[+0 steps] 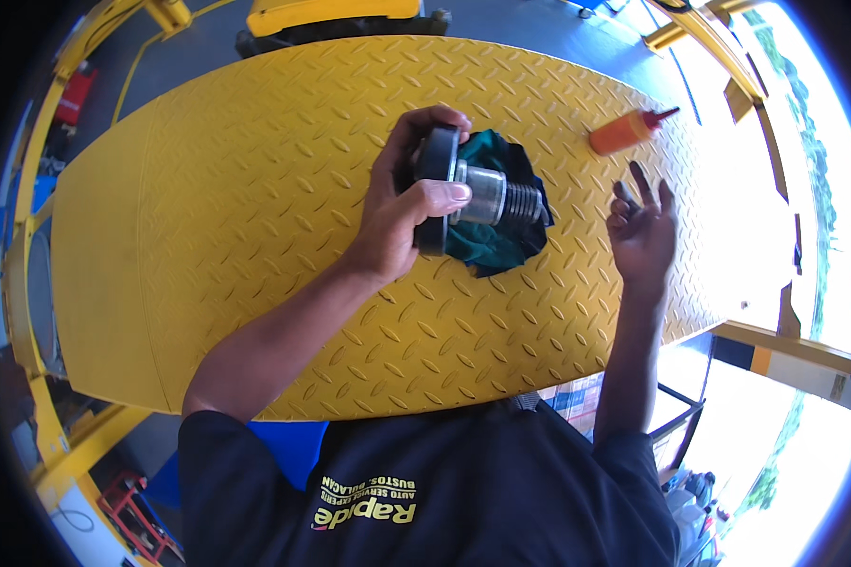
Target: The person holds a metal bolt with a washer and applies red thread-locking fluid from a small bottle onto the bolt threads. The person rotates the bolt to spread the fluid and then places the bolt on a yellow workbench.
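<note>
My left hand (402,208) grips a metal car part (483,194), with a round black disc (437,189) at one end and a silver barrel that narrows to a ridged shaft. The thumb lies on the silver barrel, and the fingers wrap over the disc's far edge. Beneath the shaft a crumpled dark green and navy cloth (487,248) rests on the yellow plate. Off to the right, my right hand (645,231) is raised with its fingers apart and holds nothing. Dark smudges mark its fingertips. Just beyond it stands or lies an orange squeeze bottle (619,133) with a dark red nozzle.
The work surface is a yellow tread-patterned metal plate (255,227). Yellow frame posts rise at the left (30,283) and right (785,161). A yellow machine part (331,13) stands past the far edge. Boxes (575,402) show below the near right edge.
</note>
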A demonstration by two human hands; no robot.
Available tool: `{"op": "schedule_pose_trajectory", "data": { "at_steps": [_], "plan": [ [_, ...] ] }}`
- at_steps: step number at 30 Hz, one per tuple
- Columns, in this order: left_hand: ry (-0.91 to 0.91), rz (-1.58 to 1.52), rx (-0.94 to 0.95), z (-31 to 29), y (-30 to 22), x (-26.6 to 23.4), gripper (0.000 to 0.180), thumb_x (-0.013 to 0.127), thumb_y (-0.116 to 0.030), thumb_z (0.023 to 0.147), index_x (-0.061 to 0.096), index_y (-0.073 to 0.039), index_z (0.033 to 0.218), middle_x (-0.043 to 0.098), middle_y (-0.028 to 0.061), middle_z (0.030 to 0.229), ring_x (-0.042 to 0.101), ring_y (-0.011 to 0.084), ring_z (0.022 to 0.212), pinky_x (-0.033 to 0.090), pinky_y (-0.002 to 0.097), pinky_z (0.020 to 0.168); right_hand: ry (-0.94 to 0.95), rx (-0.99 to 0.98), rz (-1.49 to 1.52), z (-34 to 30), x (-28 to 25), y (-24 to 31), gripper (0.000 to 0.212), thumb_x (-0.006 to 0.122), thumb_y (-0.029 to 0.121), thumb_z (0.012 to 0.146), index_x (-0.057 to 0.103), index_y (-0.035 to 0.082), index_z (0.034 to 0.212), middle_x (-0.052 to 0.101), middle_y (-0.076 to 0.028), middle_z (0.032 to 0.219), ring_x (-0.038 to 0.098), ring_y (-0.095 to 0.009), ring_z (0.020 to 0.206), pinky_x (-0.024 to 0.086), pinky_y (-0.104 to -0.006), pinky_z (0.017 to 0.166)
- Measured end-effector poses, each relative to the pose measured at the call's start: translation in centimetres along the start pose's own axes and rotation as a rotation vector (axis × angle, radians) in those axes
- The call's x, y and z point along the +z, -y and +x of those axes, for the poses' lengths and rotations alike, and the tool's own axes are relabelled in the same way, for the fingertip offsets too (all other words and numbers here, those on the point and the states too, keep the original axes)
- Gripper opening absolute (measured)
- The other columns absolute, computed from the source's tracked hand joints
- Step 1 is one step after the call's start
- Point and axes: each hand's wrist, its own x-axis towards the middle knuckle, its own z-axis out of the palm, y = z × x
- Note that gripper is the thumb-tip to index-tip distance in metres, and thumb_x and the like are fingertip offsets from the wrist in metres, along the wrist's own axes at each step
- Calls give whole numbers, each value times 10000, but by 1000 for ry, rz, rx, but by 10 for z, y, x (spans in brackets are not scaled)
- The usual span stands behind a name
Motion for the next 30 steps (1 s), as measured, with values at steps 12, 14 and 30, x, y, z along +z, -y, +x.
{"op": "schedule_pose_trajectory", "data": {
  "at_steps": [12, 14, 30],
  "plan": [
    [41, 49, 38, 4, 2, -1, 721, 683, -264, 837, 530, -36, 1503, 574, 183, 1407, 557, 271, 1381, 470, 413, 1220, 226, 36, 67, 63, 1, 8, 702, 274, 531, 1244, 116, 153, 1815, 451, -411, 1666, 784, -255, 903, 637, -196, 668],
    [58, 63, 35, 4, 2, -5, 712, 683, -261, 844, 530, -41, 1504, 573, 181, 1406, 556, 265, 1379, 465, 414, 1225, 293, 50, 80, 91, -23, 9, 694, 281, 522, 1245, 115, 154, 1809, 460, -395, 1664, 785, -246, 965, 636, -203, 671],
    [32, 16, 12, 1, -1, -6, 658, 755, -156, 800, 611, -71, 1436, 608, 82, 1329, 589, 178, 1260, 458, 346, 1165, 314, -23, -186, 46, 133, -27, 410, 587, 314, 1206, 611, 87, 1546, 695, -309, 1290, 762, -225, 860, 631, -214, 640]
  ]
}}
